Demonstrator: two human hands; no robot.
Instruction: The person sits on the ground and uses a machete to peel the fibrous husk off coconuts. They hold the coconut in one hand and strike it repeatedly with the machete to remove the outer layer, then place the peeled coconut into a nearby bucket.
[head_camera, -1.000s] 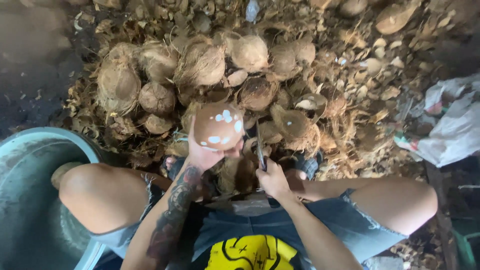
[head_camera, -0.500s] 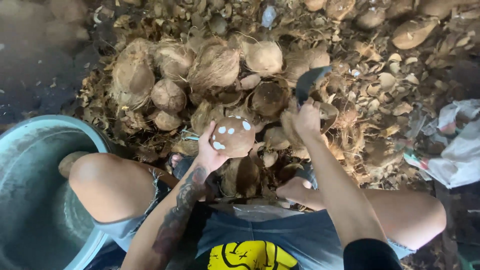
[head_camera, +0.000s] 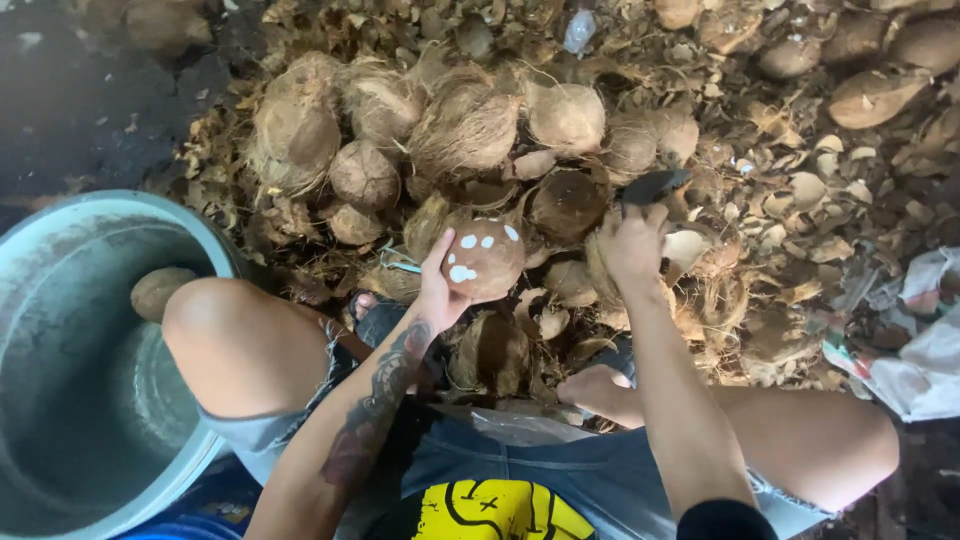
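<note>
Partly peeled coconut (head_camera: 483, 260), brown with white patches, just above frame centre, cupped from the left and below by the left hand (head_camera: 437, 292), fingers wrapped around its side. Right hand (head_camera: 632, 245) immediately right of the coconut, apart from it, fingers closed round the handle of a dark blade (head_camera: 652, 186) pointing toward the upper right. Behind both hands, across the upper half of the frame, a heap of husked coconuts (head_camera: 465, 125) amid fibrous husk scraps (head_camera: 800, 190) on the ground. Bare knees at left and right of the lower centre, denim shorts (head_camera: 560, 480) between them. Large grey basin (head_camera: 95, 360) at lower left, one peeled coconut (head_camera: 158, 290) resting inside near its upper rim. Crumpled white plastic bag (head_camera: 925, 350) at right edge.
</note>
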